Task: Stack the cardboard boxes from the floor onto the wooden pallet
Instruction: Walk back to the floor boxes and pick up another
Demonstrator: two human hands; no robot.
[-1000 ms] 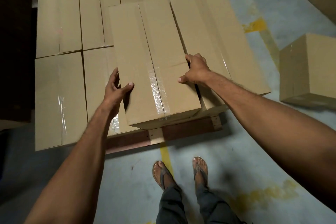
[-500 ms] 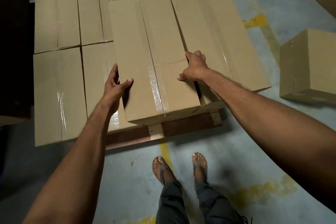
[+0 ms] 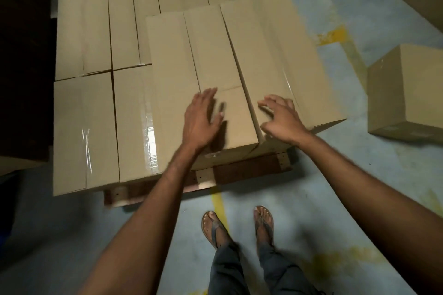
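Box lies flat, long axis pointing away across the pallet.

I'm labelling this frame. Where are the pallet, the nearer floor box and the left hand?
pallet (image 3: 249,170): head view, dark front beam.
nearer floor box (image 3: 417,84): head view, top face.
left hand (image 3: 200,118): head view, back of the hand.

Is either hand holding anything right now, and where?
Nothing is held. The left hand and right hand are open over the top boxes.
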